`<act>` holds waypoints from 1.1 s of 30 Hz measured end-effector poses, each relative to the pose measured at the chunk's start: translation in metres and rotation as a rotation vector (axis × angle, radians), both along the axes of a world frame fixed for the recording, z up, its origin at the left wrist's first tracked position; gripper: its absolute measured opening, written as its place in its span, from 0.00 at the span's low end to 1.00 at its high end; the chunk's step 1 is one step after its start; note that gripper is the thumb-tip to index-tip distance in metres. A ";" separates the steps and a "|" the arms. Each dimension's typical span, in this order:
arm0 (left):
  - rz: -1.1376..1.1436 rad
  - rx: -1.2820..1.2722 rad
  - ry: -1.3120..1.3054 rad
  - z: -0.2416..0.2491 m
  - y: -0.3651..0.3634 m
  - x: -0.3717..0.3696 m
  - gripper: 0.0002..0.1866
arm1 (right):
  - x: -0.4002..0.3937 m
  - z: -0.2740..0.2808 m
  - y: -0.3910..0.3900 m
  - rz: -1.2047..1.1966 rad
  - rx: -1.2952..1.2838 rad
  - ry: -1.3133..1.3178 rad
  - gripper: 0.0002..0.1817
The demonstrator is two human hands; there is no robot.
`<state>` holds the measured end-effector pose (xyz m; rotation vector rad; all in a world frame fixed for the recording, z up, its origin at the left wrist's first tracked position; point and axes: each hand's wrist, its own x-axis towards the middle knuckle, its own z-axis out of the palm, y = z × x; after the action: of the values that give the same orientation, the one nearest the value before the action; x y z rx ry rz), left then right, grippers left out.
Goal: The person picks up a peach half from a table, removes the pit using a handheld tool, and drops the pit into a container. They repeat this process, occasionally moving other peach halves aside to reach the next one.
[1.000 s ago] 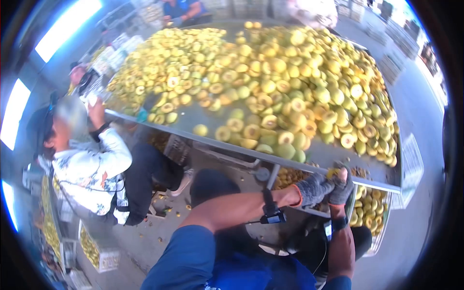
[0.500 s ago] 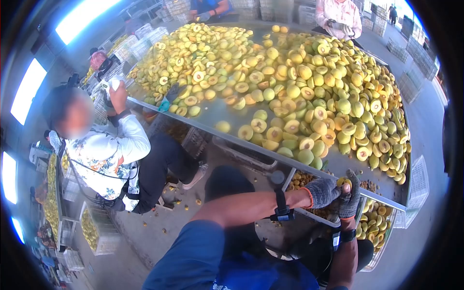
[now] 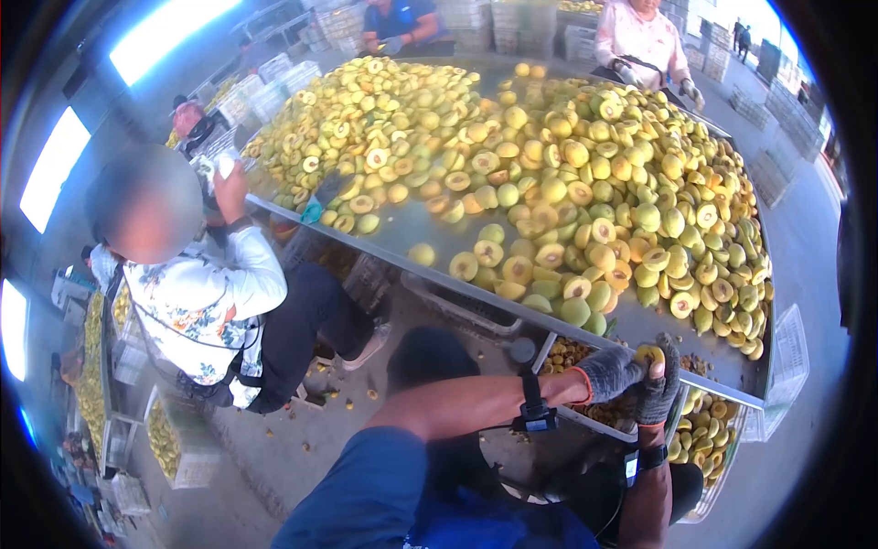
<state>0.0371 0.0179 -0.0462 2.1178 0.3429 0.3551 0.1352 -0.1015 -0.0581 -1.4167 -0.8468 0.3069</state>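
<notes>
My left hand point(image 3: 611, 373), in a grey knit glove with an orange cuff, is closed with its fingertips at a yellow peach half point(image 3: 649, 353). From the other side my right hand point(image 3: 658, 389), gloved the same way with a bare thumb tip showing, wraps round this fruit. Both hands are over the near edge of a metal table point(image 3: 402, 261). A large heap of peach halves point(image 3: 601, 231), yellow to green, covers much of the tabletop; several show brown pit hollows. The fingers partly hide the held fruit.
Below the table edge stand a crate of small brown pits point(image 3: 569, 355) and a crate of peach halves point(image 3: 702, 430). A person in a floral top point(image 3: 197, 297) sits at left; two people point(image 3: 640, 41) point(image 3: 402, 23) are across the table. White crates point(image 3: 788, 352) stand at right.
My hands stay together at the table edge, and the peach half between them now shows more of its yellow side. The person in pink across the table has moved their hands apart.
</notes>
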 end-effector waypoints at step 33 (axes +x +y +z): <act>-0.151 -0.137 0.125 0.035 0.006 -0.009 0.27 | 0.036 0.061 -0.020 0.309 -0.333 -0.285 0.25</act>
<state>0.0279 0.0238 -0.0117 2.0202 0.2689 0.1084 0.1710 -0.1218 0.0026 -1.6619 -1.2996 0.5069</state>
